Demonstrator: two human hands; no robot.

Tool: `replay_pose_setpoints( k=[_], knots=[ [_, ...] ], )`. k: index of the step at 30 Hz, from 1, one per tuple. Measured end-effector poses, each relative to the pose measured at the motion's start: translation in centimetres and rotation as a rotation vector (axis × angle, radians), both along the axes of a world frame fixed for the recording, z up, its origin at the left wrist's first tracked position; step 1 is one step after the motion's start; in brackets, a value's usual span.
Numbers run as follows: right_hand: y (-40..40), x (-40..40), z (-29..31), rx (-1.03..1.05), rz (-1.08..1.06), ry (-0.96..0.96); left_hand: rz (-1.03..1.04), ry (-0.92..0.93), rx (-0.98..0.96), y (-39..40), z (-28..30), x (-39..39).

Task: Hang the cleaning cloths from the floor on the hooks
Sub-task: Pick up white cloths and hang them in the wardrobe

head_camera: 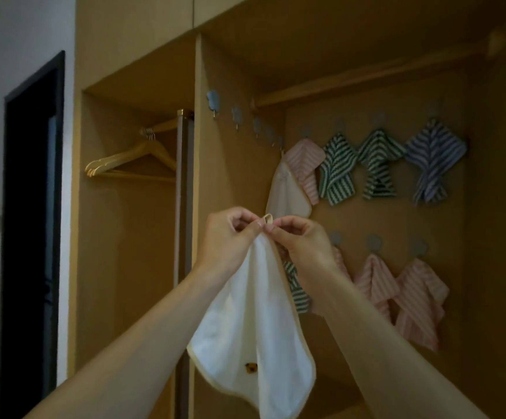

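Head view, left to right: the left hand [230,234] and right hand [298,237] meet fingertip to fingertip, both pinching the small hanging loop [268,219] at the top corner of the white cloth [254,322], which hangs straight down between the forearms, long axis vertical. The free hooks [236,116] on the side panel lie above the loop and a little left, so the left hand is nearer. A small bear-like emblem [251,367] shows; no writing is readable

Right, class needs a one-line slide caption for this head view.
Both hands, left hand and right hand, pinch a white cloth by its loop below empty hooks.
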State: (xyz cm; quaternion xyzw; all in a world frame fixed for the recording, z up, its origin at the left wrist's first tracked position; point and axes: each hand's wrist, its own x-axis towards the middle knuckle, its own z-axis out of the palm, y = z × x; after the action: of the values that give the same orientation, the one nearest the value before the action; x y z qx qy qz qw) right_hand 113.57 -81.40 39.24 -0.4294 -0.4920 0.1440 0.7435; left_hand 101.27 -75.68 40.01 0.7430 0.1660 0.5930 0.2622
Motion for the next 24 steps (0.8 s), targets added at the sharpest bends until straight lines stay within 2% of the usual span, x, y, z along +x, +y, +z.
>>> replay_pose_setpoints(
  k=[6,11,14,18,24],
  knots=[
    [7.2,3.7,2.7,0.033,-0.065,0.068,0.229,-0.03,0.151,6.9,2.8,5.6],
    [13.4,7.8,5.7,0.012,-0.09,0.169,0.321,-0.068,0.211,12.1,5.6,10.2],
    [16.6,10.1,7.8,0.045,-0.021,0.236,0.341,-0.081,0.244,15.0,7.6,12.5],
    [20.2,12.9,9.6,0.107,-0.098,0.186,0.35,-0.099,0.256,18.1,9.5,15.0],
    [24.4,16.5,11.2,0.185,-0.107,0.197,0.312,-0.046,0.251,21.4,11.1,18.5]
  ],
)
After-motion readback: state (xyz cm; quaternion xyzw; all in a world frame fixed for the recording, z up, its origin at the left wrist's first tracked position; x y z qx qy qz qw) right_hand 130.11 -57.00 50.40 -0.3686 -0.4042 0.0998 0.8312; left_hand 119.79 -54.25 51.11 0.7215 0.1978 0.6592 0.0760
